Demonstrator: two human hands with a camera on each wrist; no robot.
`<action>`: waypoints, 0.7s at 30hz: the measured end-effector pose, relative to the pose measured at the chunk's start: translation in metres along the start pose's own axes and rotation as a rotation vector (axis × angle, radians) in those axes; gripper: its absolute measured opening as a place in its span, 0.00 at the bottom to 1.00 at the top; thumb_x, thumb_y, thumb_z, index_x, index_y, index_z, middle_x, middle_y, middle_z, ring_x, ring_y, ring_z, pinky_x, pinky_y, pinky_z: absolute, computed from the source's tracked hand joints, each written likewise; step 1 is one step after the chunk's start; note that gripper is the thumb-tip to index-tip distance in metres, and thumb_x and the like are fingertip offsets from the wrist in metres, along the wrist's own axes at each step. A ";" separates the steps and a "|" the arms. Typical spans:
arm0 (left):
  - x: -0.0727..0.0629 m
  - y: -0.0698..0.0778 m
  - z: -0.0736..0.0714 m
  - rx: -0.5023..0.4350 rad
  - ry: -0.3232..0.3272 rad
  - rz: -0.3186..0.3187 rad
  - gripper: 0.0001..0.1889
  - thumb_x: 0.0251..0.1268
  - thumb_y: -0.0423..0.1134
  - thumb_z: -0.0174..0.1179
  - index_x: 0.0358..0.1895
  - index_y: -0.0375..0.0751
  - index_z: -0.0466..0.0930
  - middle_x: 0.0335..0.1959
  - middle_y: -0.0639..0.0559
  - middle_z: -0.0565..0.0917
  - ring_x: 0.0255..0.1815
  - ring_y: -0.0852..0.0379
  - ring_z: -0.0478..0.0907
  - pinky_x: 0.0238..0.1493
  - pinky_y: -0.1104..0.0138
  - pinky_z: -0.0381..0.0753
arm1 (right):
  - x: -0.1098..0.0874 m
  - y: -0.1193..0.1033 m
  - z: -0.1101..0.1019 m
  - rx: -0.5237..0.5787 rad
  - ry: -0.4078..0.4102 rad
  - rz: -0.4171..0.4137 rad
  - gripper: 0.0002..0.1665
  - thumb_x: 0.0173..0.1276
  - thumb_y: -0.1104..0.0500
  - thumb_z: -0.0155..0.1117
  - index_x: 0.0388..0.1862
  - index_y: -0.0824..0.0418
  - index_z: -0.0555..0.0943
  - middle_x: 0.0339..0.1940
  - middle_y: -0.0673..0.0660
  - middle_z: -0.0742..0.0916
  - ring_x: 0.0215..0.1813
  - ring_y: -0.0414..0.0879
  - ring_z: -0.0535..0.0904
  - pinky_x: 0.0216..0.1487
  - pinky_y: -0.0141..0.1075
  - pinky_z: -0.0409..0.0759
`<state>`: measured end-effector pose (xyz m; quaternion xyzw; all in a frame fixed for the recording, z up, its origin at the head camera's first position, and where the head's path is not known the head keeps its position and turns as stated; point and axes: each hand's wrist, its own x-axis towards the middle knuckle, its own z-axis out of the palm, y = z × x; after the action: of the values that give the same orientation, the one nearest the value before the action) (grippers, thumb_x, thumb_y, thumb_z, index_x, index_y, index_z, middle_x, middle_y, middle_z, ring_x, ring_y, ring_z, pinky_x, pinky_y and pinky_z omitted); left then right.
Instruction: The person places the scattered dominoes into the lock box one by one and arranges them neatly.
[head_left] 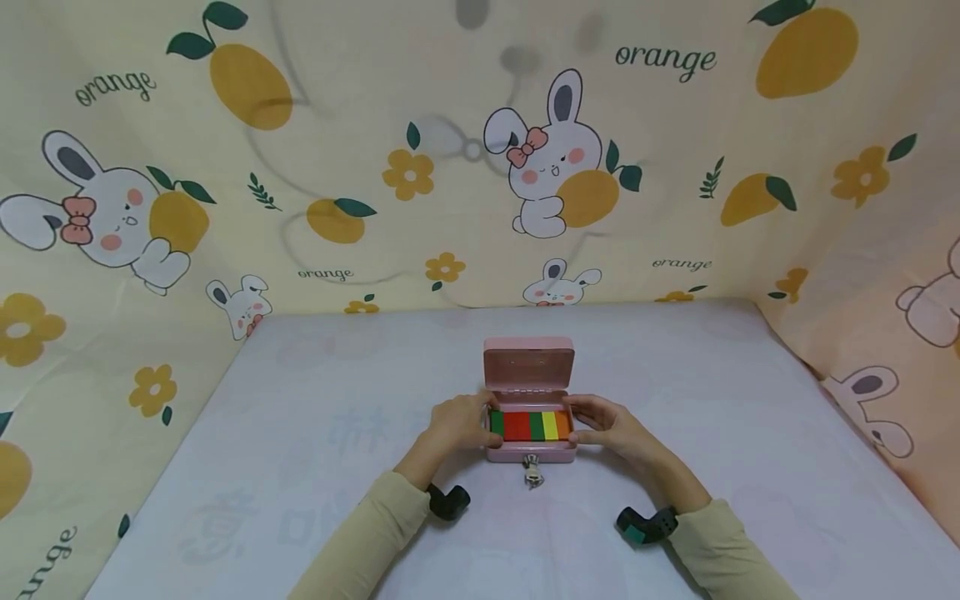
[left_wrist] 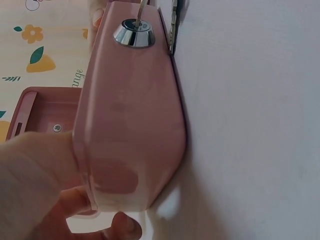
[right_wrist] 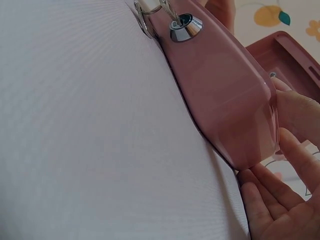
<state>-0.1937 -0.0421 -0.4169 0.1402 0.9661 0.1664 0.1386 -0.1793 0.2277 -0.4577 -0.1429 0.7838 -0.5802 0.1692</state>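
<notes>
A pink metal box [head_left: 525, 455] stands on the table with its lid [head_left: 528, 369] raised at the back. Inside lies a row of coloured blocks [head_left: 517, 426] in green, red, yellow and orange. At the left end, my left hand [head_left: 459, 422] holds the box, its thumb and fingers about the rim. My right hand [head_left: 617, 427] holds the other end, with fingertips at the rim and the side wall in the right wrist view. A key sits in the lock [left_wrist: 134, 34] on the front wall, and more keys [head_left: 532, 475] hang below it.
A white cloth [head_left: 315, 400] covers the table. Behind and at the sides hangs a curtain [head_left: 465, 208] printed with rabbits and oranges. Black wrist cameras [head_left: 450, 503] are strapped to both wrists.
</notes>
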 end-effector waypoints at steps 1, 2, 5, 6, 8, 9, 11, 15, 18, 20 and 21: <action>0.000 0.001 0.000 0.004 0.001 -0.003 0.24 0.49 0.51 0.71 0.50 0.52 0.77 0.39 0.47 0.83 0.33 0.54 0.72 0.32 0.63 0.71 | 0.000 0.001 0.000 -0.004 -0.003 -0.005 0.35 0.65 0.60 0.66 0.69 0.66 0.66 0.74 0.69 0.65 0.75 0.68 0.60 0.71 0.56 0.60; 0.000 0.001 0.000 0.005 0.002 -0.006 0.24 0.49 0.51 0.71 0.50 0.51 0.77 0.38 0.47 0.84 0.33 0.54 0.73 0.32 0.63 0.72 | 0.000 0.001 0.000 -0.002 -0.003 -0.008 0.35 0.65 0.60 0.66 0.69 0.67 0.66 0.74 0.69 0.65 0.75 0.68 0.60 0.71 0.56 0.60; 0.000 0.002 0.001 0.010 0.002 -0.011 0.23 0.49 0.50 0.71 0.49 0.51 0.77 0.35 0.48 0.82 0.32 0.54 0.72 0.31 0.63 0.71 | 0.001 0.002 0.000 -0.005 0.002 0.002 0.36 0.64 0.59 0.66 0.69 0.65 0.67 0.74 0.68 0.66 0.75 0.67 0.60 0.72 0.56 0.61; 0.000 0.003 0.001 0.011 -0.001 -0.012 0.23 0.49 0.50 0.71 0.49 0.51 0.77 0.33 0.49 0.82 0.32 0.54 0.72 0.31 0.63 0.71 | 0.001 0.002 0.000 -0.006 0.006 0.006 0.36 0.64 0.59 0.66 0.69 0.65 0.67 0.74 0.68 0.66 0.75 0.67 0.60 0.72 0.55 0.61; 0.001 0.004 0.001 0.011 -0.002 -0.008 0.23 0.49 0.50 0.71 0.49 0.51 0.77 0.31 0.50 0.80 0.32 0.54 0.72 0.30 0.63 0.69 | 0.000 0.002 0.000 -0.016 0.009 0.008 0.36 0.64 0.59 0.66 0.69 0.65 0.66 0.74 0.68 0.66 0.75 0.67 0.60 0.71 0.54 0.62; 0.001 0.004 0.001 0.012 -0.002 -0.006 0.23 0.49 0.50 0.71 0.49 0.51 0.77 0.30 0.50 0.79 0.31 0.54 0.72 0.30 0.63 0.69 | 0.000 0.002 0.000 -0.021 0.013 0.013 0.36 0.64 0.59 0.66 0.69 0.64 0.66 0.74 0.67 0.66 0.75 0.66 0.61 0.71 0.53 0.63; 0.001 0.005 0.001 0.014 -0.003 -0.006 0.23 0.50 0.50 0.71 0.49 0.51 0.77 0.30 0.51 0.78 0.32 0.54 0.72 0.30 0.63 0.69 | 0.000 0.002 -0.001 -0.028 0.012 0.006 0.36 0.64 0.59 0.66 0.69 0.65 0.66 0.74 0.67 0.66 0.75 0.66 0.61 0.71 0.51 0.64; 0.002 0.006 0.000 0.020 -0.002 -0.012 0.23 0.50 0.50 0.70 0.50 0.51 0.77 0.30 0.50 0.78 0.32 0.53 0.72 0.31 0.63 0.69 | 0.000 0.002 -0.002 -0.027 0.003 -0.011 0.36 0.64 0.59 0.66 0.69 0.65 0.66 0.73 0.68 0.67 0.75 0.67 0.60 0.70 0.49 0.66; 0.003 0.005 0.000 0.021 -0.008 -0.014 0.23 0.51 0.51 0.70 0.50 0.51 0.77 0.31 0.50 0.78 0.32 0.54 0.72 0.31 0.64 0.69 | 0.002 0.004 -0.003 -0.020 -0.009 -0.034 0.36 0.64 0.59 0.66 0.69 0.66 0.66 0.73 0.69 0.67 0.75 0.68 0.60 0.70 0.51 0.65; 0.003 0.005 0.001 0.017 -0.009 -0.013 0.23 0.51 0.51 0.70 0.51 0.51 0.77 0.32 0.50 0.79 0.33 0.54 0.72 0.31 0.64 0.70 | 0.002 0.006 -0.003 -0.016 -0.011 -0.044 0.35 0.65 0.59 0.65 0.69 0.66 0.66 0.73 0.69 0.67 0.75 0.68 0.60 0.70 0.52 0.64; 0.003 0.004 0.001 0.013 -0.011 -0.012 0.24 0.51 0.51 0.70 0.51 0.51 0.77 0.33 0.50 0.80 0.33 0.54 0.73 0.32 0.64 0.70 | 0.003 0.006 -0.003 -0.017 -0.012 -0.051 0.35 0.65 0.59 0.65 0.69 0.66 0.66 0.73 0.70 0.66 0.75 0.69 0.60 0.70 0.51 0.64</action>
<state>-0.1957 -0.0369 -0.4171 0.1361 0.9673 0.1582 0.1441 -0.1833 0.2314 -0.4632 -0.1680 0.7837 -0.5768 0.1579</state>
